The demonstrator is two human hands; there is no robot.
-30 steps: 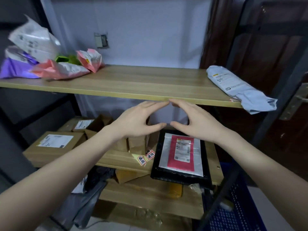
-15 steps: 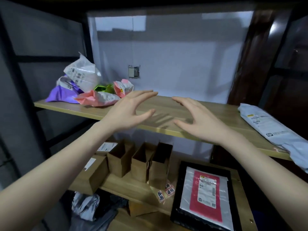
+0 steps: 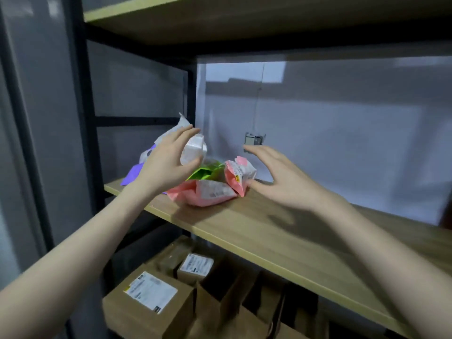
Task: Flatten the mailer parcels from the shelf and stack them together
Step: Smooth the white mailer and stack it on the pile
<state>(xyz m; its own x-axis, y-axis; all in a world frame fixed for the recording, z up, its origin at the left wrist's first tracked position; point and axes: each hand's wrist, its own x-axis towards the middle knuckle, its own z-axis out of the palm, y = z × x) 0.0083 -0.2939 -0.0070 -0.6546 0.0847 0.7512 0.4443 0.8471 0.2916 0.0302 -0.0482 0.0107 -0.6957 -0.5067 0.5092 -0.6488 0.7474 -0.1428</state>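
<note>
A heap of crumpled mailer parcels lies at the left end of the wooden shelf. On top is a white mailer, over a purple mailer and a green mailer. A long pink mailer lies in front, and a small pink mailer is on the right. My left hand is spread around the white mailer, fingers above and thumb below; whether it touches is unclear. My right hand is open, its thumb tip beside the small pink mailer.
A black shelf post stands at the left and another wooden board hangs overhead. A wall socket sits behind the heap. On the shelf below are labelled cardboard boxes and brown paper bags.
Both hands moved up and left from in front of the shelf edge to the mailer heap. The view swung left, so the grey mailer on the right is out of sight.
</note>
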